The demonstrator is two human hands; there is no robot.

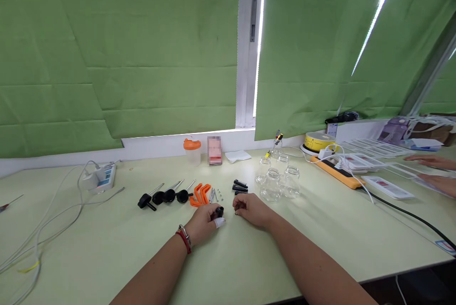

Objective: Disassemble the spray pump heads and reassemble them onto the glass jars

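Note:
My left hand (pixel 206 222) is closed around a small black part with a round, hollow-looking end (pixel 219 212). One finger of this hand wears a white wrap. Just to the right, my right hand (pixel 252 209) is pinched shut near the table, and whatever its fingertips hold is too small to name. Several black ridged pieces (pixel 240 185) lie right behind my right hand. Beyond my left hand are orange bent handles (pixel 204 194), thin metal pins (pixel 213 195) and tiny metal bits (pixel 220 195). Black round caps with metal rods (pixel 170 195) lie in a row to the left.
Several clear jars (pixel 272 186) stand behind my right hand. An orange-lidded cup (pixel 192 152) is by the wall. White cables (pixel 76 205) and a power strip (pixel 107 177) lie left; an orange power strip (pixel 337 172) lies right. Another person's hands (pixel 438 179) are at the far right.

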